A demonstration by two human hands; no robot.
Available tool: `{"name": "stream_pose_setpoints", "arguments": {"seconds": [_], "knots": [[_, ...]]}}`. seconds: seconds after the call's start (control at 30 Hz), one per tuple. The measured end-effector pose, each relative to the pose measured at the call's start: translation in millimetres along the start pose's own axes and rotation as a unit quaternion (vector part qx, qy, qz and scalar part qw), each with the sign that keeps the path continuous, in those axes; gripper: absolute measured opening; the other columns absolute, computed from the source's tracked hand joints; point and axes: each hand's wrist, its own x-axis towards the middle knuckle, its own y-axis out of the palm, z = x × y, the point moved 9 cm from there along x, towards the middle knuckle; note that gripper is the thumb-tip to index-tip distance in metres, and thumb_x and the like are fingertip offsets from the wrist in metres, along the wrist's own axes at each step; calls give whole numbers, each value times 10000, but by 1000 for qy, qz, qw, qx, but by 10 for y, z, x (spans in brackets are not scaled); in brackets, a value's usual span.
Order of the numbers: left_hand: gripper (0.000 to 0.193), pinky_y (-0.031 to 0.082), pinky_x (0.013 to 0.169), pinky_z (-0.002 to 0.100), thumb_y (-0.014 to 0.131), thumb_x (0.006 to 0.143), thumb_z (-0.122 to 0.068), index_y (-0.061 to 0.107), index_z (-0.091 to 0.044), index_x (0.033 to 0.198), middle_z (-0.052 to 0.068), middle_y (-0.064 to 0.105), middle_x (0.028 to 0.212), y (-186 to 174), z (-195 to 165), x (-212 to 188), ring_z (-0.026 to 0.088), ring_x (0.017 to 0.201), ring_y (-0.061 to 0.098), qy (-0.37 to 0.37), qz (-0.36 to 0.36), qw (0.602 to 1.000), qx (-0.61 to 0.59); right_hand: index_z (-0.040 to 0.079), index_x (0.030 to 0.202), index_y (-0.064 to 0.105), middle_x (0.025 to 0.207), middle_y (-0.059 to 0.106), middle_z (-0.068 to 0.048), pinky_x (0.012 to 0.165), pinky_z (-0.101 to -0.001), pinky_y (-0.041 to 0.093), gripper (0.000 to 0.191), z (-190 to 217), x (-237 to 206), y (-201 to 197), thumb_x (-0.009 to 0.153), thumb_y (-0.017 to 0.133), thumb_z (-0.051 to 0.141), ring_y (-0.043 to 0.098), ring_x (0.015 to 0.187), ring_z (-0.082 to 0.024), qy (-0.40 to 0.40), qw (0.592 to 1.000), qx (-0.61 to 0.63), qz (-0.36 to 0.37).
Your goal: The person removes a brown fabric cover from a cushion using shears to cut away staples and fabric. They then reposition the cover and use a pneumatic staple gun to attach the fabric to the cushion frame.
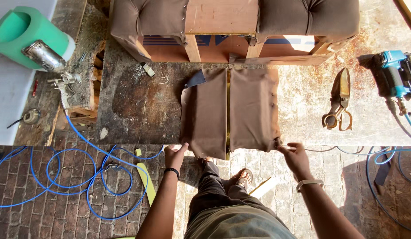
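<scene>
left hand (173,155): pinching near left corner of brown fabric-covered panel (230,110) | right hand (294,155): pinching its near right corner | panel: flat on worn workbench (139,102), at near edge, centre | far: tufted brown cushion frame (232,26) | right: scissors (339,104), blue staple gun (396,73) | left: blue hose (77,172) coiled on brick floor

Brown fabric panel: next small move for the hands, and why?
Probably pull both lower corners taut toward the table edge. The left hand and right hand each pinch a bottom corner of the brown fabric panel, whose lower edge hangs uneven; the scissors and blue staple gun lie untouched.
</scene>
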Motion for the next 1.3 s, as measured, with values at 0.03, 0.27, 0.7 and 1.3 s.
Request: {"name": "stream_pose_setpoints", "arguments": {"seconds": [0.03, 0.27, 0.7, 1.3], "knots": [[897, 501, 1047, 447, 865, 791, -435, 416, -13, 1444, 182, 596, 1322, 39, 107, -38, 307, 1237, 590, -44, 22, 997, -56, -30, 1376, 535, 1274, 650, -221, 1006, -477, 522, 669, -73, -42, 119, 888, 763, 368, 640, 1190, -351, 35, 997, 59, 29], [638, 500, 948, 463, 869, 838, -427, 551, -73, 1263, 51, 622, 1067, 356, 87, -107, 217, 1029, 571, -120, 121, 968, -183, 155, 1332, 597, 993, 626, -35, 825, -373, 541, 411, -1, -155, 769, 962, 706, 299, 611, 896, -184, 110, 887, 430, 124], [366, 540, 902, 465, 765, 816, -92, 687, -59, 1172, 146, 713, 1176, -270, -599, -347, 341, 1089, 673, 300, -181, 916, 195, -36, 1097, 578, 1028, 585, -155, 821, -363, 525, 325, 458, -428, -55, 891, 821, 28, 592, 908, -266, -176, 949, -19, -262], [622, 89, 1274, 519, 420, 1001, -455, 366, -281, 1596, -19, 310, 1675, 2189, -2600, 54, 244, 1561, 232, 492, 211, 751, 386, 289, 1611, 241, 1701, 93, -70, 1224, -590, 12, 750, 2174, 216, 1386, 973, 422, 638, 50, 1570, -273, -304, 870, -388, -25]]}}
